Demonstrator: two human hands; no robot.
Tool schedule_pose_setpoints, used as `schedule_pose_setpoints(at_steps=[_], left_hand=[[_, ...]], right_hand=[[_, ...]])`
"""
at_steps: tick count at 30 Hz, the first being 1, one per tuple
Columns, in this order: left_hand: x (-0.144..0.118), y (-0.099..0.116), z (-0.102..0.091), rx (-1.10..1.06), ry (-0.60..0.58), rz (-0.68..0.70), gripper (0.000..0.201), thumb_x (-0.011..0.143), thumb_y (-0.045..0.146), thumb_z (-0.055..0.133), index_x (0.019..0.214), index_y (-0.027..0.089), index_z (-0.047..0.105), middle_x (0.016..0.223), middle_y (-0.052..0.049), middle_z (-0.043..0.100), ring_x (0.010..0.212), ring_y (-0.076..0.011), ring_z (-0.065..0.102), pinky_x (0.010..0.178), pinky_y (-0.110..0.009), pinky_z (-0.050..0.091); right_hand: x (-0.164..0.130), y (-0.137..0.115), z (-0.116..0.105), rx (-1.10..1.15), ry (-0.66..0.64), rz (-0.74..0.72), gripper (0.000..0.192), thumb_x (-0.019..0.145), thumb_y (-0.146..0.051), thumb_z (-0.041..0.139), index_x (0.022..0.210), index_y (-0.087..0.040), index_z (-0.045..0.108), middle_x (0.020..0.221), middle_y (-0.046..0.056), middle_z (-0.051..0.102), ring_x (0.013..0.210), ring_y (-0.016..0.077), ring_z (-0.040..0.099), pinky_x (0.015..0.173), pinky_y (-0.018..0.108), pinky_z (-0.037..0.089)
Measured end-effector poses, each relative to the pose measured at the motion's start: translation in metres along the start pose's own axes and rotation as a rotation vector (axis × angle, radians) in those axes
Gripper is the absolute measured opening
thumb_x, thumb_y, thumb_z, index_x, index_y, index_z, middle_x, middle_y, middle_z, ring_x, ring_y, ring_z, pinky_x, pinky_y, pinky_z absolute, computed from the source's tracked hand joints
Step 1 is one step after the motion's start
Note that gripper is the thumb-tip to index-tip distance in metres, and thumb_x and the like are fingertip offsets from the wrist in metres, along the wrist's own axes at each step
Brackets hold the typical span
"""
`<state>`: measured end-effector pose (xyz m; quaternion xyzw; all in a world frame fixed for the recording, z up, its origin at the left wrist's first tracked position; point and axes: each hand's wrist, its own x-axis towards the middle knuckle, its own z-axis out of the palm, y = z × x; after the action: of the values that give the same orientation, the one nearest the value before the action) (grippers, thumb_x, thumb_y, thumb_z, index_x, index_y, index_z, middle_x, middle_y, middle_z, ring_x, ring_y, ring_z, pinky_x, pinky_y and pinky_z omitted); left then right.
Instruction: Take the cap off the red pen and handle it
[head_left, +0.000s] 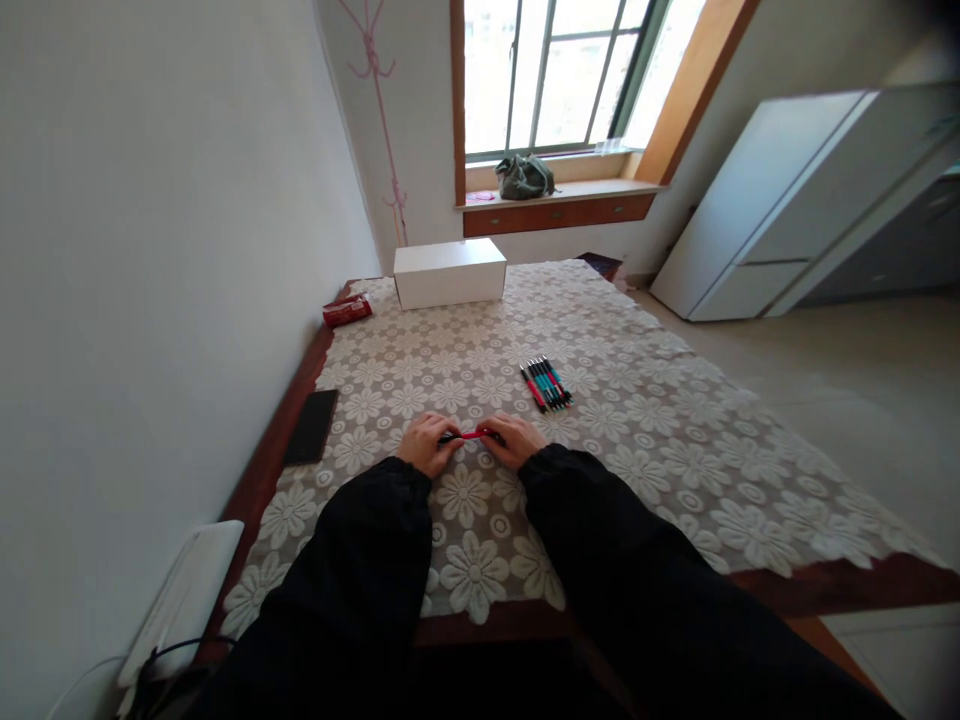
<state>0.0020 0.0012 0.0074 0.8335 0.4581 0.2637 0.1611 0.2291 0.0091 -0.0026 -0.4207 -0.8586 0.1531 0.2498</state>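
Note:
Between my two hands lies a red and black pen (472,435), held level just above or on the flowered tablecloth (463,495). My left hand (430,443) pinches its black end. Around the other end, the fingers of my right hand (513,440) are closed, hiding that part. Beyond my right hand, several pens (545,384) in red, teal and black lie side by side in a neat row on the cloth.
A white box (450,274) stands at the far end of the table, with a dark red packet (347,310) to its left. On the left edge rests a flat black object (311,427), possibly a phone. A white device (184,590) with cables sits at the near left against the wall.

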Motion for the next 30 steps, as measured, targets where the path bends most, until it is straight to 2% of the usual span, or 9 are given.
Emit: schedule_pose_setpoints(at_steps=[3,6,8,11,17,20,26,30], left_hand=[[-0.0001,-0.0003,0.0005,-0.001,0.006,0.009,0.015,0.089,0.033,0.060,0.094,0.022,0.068,0.102,-0.006,0.070,0.105,-0.0237,0.059,0.096,-0.040,0.044],[-0.0004,-0.0008,0.0010,-0.021,0.024,-0.007,0.026,0.082,0.034,0.069,0.104,0.021,0.066,0.105,-0.007,0.069,0.107,-0.0247,0.059,0.095,-0.039,0.045],[-0.0002,-0.0014,0.0014,-0.025,0.025,-0.010,0.026,0.079,0.031,0.071,0.101,0.021,0.066,0.103,-0.007,0.069,0.106,-0.0251,0.059,0.095,-0.039,0.046],[0.0005,-0.0022,0.0020,-0.003,0.016,-0.009,0.011,0.083,0.030,0.065,0.090,0.021,0.067,0.098,-0.007,0.069,0.103,-0.0244,0.059,0.094,-0.039,0.046],[0.0000,-0.0022,0.0019,0.011,0.017,-0.012,0.019,0.091,0.033,0.053,0.087,0.022,0.068,0.101,-0.005,0.071,0.103,-0.0227,0.060,0.096,-0.038,0.045],[-0.0006,-0.0018,0.0012,0.040,0.041,-0.062,0.015,0.088,0.031,0.056,0.089,0.022,0.068,0.101,-0.005,0.071,0.103,-0.0233,0.059,0.095,-0.038,0.045],[-0.0016,-0.0024,-0.0008,0.104,0.081,-0.159,0.011,0.085,0.028,0.059,0.088,0.023,0.068,0.098,-0.005,0.071,0.101,-0.0235,0.060,0.092,-0.037,0.045],[-0.0036,-0.0042,-0.0028,0.219,0.168,-0.304,0.011,0.084,0.028,0.060,0.089,0.023,0.068,0.096,-0.006,0.071,0.101,-0.0253,0.059,0.091,-0.039,0.044]], right_hand=[[-0.0001,-0.0010,-0.0012,-0.017,-0.014,0.003,0.019,0.088,-0.025,0.055,0.103,-0.023,0.066,0.096,0.005,0.068,0.088,0.0201,0.061,0.080,0.030,0.044],[-0.0005,-0.0010,-0.0012,-0.033,-0.018,0.009,0.020,0.087,-0.026,0.055,0.104,-0.023,0.066,0.096,0.005,0.068,0.086,0.0198,0.061,0.078,0.029,0.044],[-0.0006,-0.0006,-0.0004,-0.032,-0.018,0.013,0.020,0.087,-0.026,0.055,0.104,-0.023,0.066,0.095,0.005,0.068,0.085,0.0193,0.061,0.078,0.029,0.043],[-0.0004,0.0001,0.0011,-0.032,-0.017,0.015,0.018,0.087,-0.027,0.057,0.103,-0.023,0.066,0.094,0.004,0.068,0.086,0.0190,0.061,0.080,0.029,0.043],[0.0008,0.0015,0.0028,-0.048,0.006,0.016,0.017,0.085,-0.023,0.057,0.101,-0.022,0.065,0.095,0.004,0.067,0.090,0.0199,0.060,0.083,0.030,0.043],[0.0013,0.0042,0.0024,-0.089,0.032,0.045,0.017,0.084,-0.021,0.057,0.099,-0.022,0.065,0.096,0.005,0.067,0.095,0.0214,0.057,0.086,0.032,0.042],[0.0006,0.0085,-0.0003,-0.225,0.099,0.192,0.012,0.085,-0.023,0.058,0.094,-0.022,0.066,0.100,0.007,0.065,0.100,0.0246,0.053,0.089,0.037,0.038],[-0.0013,0.0073,-0.0026,-0.264,0.122,0.241,0.013,0.088,-0.026,0.056,0.094,-0.023,0.067,0.105,0.008,0.065,0.104,0.0258,0.052,0.090,0.038,0.037]])
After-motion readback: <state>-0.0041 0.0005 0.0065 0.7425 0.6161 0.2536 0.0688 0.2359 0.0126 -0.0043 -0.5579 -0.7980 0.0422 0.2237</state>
